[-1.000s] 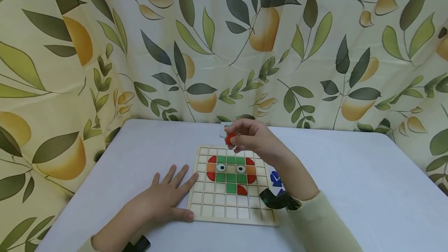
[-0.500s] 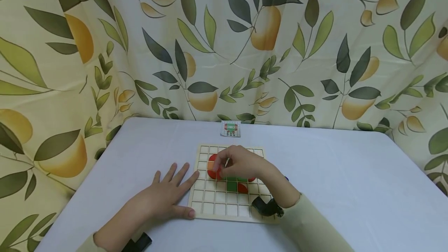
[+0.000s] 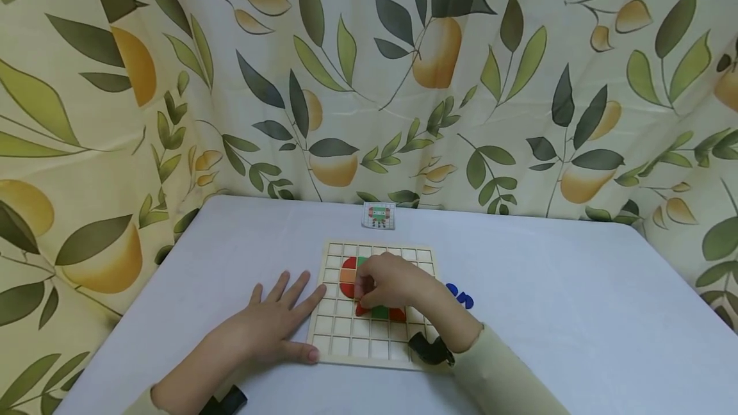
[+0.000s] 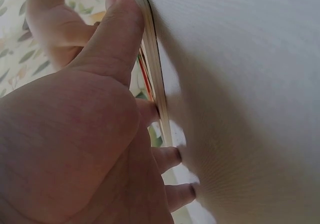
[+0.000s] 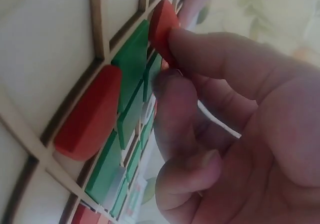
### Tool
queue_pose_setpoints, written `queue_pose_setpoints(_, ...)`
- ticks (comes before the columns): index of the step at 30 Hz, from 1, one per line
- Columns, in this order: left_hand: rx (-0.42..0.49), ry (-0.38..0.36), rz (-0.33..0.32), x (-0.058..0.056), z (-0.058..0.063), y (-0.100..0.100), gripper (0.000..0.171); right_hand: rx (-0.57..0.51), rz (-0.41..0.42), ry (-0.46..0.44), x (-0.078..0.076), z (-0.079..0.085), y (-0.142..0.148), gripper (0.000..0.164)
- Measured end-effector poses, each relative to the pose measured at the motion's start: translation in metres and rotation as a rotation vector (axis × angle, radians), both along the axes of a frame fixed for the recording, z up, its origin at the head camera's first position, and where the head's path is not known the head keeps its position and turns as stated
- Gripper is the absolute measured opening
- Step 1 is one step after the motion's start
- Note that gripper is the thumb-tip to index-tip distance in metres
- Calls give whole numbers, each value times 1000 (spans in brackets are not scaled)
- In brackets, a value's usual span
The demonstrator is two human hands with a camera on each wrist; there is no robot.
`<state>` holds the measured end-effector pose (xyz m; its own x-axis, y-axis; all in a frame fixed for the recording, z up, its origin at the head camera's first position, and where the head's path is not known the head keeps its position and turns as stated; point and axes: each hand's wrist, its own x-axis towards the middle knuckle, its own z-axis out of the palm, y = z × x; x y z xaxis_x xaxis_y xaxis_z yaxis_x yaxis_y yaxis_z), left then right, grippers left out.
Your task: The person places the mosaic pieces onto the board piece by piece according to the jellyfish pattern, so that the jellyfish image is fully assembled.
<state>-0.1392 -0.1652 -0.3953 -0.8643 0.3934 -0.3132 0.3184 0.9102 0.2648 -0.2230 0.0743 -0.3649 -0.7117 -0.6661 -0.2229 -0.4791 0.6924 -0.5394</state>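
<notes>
My right hand (image 3: 392,282) pinches a red quarter-round tile (image 5: 162,29) between thumb and fingertips, low over the wooden grid board (image 3: 346,346). In the right wrist view the tile is beside a green square tile (image 5: 134,54), with another red quarter-round tile (image 5: 92,116) on that green tile's other side. Much of the coloured pattern is hidden under my right hand in the head view; red and orange tiles (image 3: 348,276) show at its left. My left hand (image 3: 268,328) lies with fingers spread at the board's left edge, thumb and index finger touching it.
A small picture card (image 3: 378,216) with a red and green figure lies at the far edge of the white table (image 3: 548,300). Several blue pieces (image 3: 461,296) lie right of the board. A leaf-patterned curtain (image 3: 403,114) hangs behind the table.
My right hand has come down from near the card to the board with the red tile, then slightly nearer to me, beside the lower green tile. The left hand stays in place.
</notes>
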Motion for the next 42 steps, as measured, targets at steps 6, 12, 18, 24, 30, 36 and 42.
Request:
queue_pose_setpoints(6,5,-4,12,1,2,3,104,17,-5,-27,4,-3,1,18)
queue_pose_setpoints(12,-5,-11,22,-1,2,6,104,28,69,-43,5,0,4,20)
queue_pose_setpoints(18,-8,-18,37,-1,1,5,105,-74,110,-38,-4,20,30,14)
queue_pose_setpoints(24,3,-26,45,1,-1,6,106,-184,-29,-5,-12,31,82,6)
queue_pose_setpoints(30,-2,-26,55,1,1,6,106,-91,-187,-4,-16,16,127,14)
queue_pose_setpoints(36,-5,-27,42,1,2,6,106,89,-263,-9,-17,2,138,16)
queue_pose_setpoints(42,-8,-31,40,2,2,6,106,125,-260,0,-15,-3,136,19)
